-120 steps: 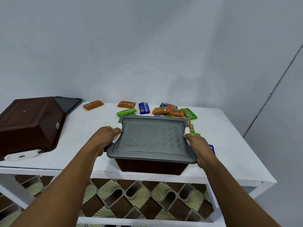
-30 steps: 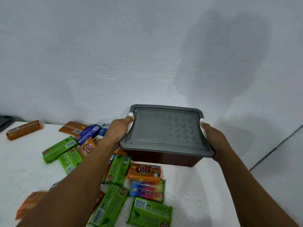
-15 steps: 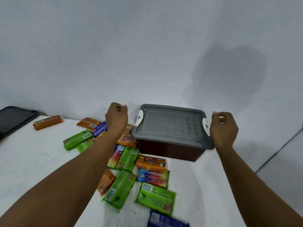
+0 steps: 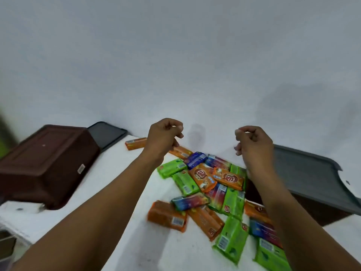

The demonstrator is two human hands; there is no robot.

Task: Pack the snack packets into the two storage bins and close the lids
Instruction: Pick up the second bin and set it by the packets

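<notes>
Two hands: left hand (image 4: pixel 165 137) and right hand (image 4: pixel 254 142) raised mid-frame, fingers curled, gripping nothing.
Snack packets (image 4: pixel 207 192): heaped on worktop (image 4: pixel 115 159), lower centre; some hidden behind right forearm.
Lidded bin (image 4: pixel 304 173): right, cut by edge.
Upturned bin (image 4: pixel 45 163): left, blurred.

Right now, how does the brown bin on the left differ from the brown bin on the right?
The left bin lies upside down, base up; the right bin stands upright. The right bin wears a grey lid; the left bin has none, and a dark lid lies behind it. The right bin sits beside the snack packets; the left bin stands apart from them. Both are dark brown, on the white table.
</notes>
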